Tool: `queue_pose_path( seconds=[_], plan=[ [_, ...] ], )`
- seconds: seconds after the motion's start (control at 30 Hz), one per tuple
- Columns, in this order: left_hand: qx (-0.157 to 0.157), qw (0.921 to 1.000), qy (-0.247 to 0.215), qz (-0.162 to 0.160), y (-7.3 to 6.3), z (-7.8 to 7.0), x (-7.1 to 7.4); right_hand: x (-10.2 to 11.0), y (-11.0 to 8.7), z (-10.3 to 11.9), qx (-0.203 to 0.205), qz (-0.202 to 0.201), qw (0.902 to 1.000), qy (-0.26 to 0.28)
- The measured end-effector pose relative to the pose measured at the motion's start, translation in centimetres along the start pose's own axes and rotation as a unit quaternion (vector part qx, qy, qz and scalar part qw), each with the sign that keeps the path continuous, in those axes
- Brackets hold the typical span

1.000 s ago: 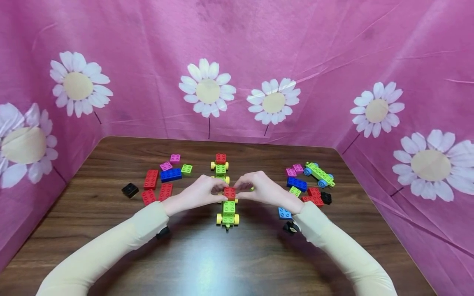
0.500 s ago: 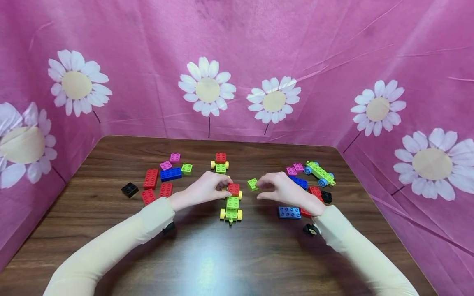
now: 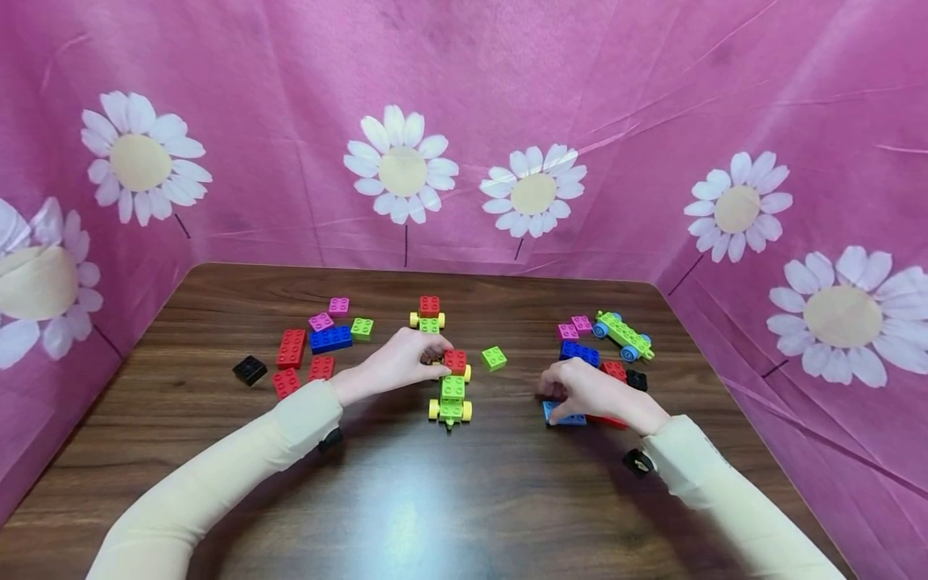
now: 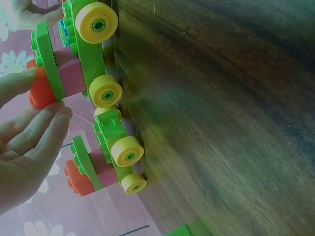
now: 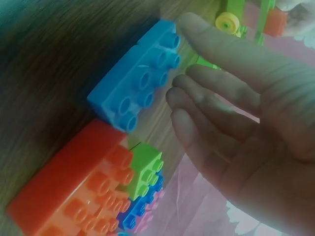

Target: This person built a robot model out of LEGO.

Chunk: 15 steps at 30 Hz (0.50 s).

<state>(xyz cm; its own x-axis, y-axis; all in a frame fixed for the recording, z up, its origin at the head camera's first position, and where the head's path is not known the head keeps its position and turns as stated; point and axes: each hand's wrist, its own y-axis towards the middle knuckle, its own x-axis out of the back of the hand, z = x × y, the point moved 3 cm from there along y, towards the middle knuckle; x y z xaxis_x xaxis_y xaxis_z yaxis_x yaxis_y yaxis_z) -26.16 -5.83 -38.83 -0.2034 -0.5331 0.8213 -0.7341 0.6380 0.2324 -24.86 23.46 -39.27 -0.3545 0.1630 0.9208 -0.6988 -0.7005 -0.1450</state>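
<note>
My left hand (image 3: 395, 364) pinches the red brick (image 3: 455, 361) on top of the nearer toy car (image 3: 451, 411), which has a green wheeled base and yellow wheels. In the left wrist view, thumb and fingers lie on either side of that brick, with a green brick and a pink brick (image 4: 70, 73) stacked under it. My right hand (image 3: 602, 392) hovers at the light blue brick (image 3: 575, 420), fingers loosely bent and parted. The right wrist view shows the thumb near one end of the light blue brick (image 5: 133, 81), nothing between thumb and fingers.
Behind stands a second car (image 3: 429, 314) of similar build. A loose green brick (image 3: 495, 358) lies between the hands. Red (image 3: 292, 348), blue (image 3: 331, 339), pink and black bricks lie at left. More bricks and a blue-wheeled green base (image 3: 623, 334) lie at right.
My right hand has left the nearer car and moved right to the light blue brick. My left hand still holds the red brick; the car has shifted slightly.
</note>
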Motion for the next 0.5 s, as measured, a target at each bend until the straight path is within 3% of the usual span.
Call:
queue_pose_path(
  seconds=[0.17, 0.5],
  plan=[
    [0.006, 1.0, -0.004, -0.002, 0.1, 0.0, 0.0, -0.3, -0.1, 0.1, -0.004, 0.024, 0.9994, -0.025],
    [0.01, 0.9999, 0.002, -0.009, 0.3, 0.1, 0.2, -1.4, 1.0, 1.3, 0.031, 0.015, 0.9988, -0.035]
  ],
)
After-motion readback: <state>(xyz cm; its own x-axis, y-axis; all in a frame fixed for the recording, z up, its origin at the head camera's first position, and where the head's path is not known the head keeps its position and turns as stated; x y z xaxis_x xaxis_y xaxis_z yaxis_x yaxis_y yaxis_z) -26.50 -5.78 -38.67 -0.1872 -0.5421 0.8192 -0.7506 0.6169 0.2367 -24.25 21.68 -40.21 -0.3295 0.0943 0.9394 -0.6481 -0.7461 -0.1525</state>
